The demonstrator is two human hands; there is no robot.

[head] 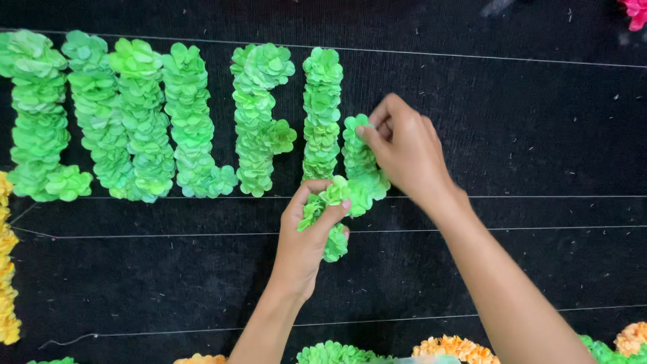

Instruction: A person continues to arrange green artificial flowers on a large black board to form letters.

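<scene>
The left hand (306, 232) is clenched around a bunch of green flowers (335, 244), a loose end of garland held just near of the newest shape. The right hand (404, 152) pinches the far tip of that garland (360, 158) between thumb and fingers and presses it against the black cloth (526, 135).

Green garland strips (141, 121) already lie in finished shapes across the left and middle of the cloth, between a far white string (472, 57) and a nearer one (539, 197). About six upright strokes are laid, some with short hooks at their near ends. The stroke under the hands is only partly placed: its upright stands beside the last column (321, 114), almost touching it, and its near end curls into the left hand.

By the look of it, the green row is more than half laid, and the cloth right of the hands carries no flowers yet.

Yellow flowers (7, 269) run down the left edge. Orange flowers (451, 348) and more green ones (333, 352) sit at the near edge, and a pink one (635, 10) shows far right.
</scene>
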